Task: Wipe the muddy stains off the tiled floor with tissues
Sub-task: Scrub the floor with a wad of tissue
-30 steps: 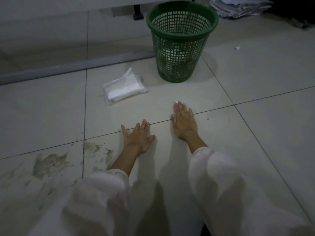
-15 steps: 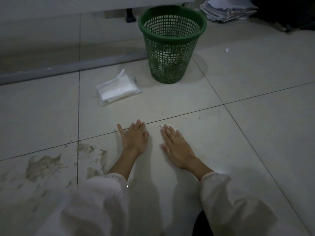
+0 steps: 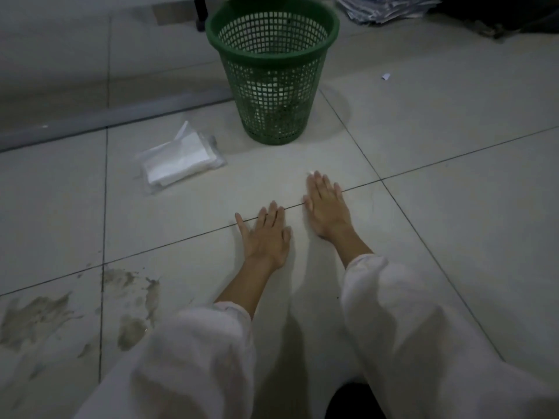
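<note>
Brown muddy stains [image 3: 33, 316] smear the pale floor tiles [image 3: 453, 237] at the lower left, with more mud patches [image 3: 130, 328] beside my left sleeve. My left hand [image 3: 267, 237] lies flat on the floor, fingers spread, holding nothing. To its right and a little farther out, my right hand [image 3: 326, 207] presses flat across a grout line. A white tissue [image 3: 310, 173] pokes out under its fingertips; most of it is hidden by the palm. An opened pack of white tissues [image 3: 178, 161] lies farther away, to the left of both hands.
A green mesh wastebasket [image 3: 272, 34] with white scraps inside stands just beyond my right hand. A grey rail [image 3: 115, 116] runs along the floor at the back left. A stack of papers [image 3: 384, 7] lies at the back right, a small paper scrap [image 3: 385, 76] near it.
My right hand slid back toward me beside the left hand, then forward again over the grout line with the tissue under it. My left hand stayed planted.
</note>
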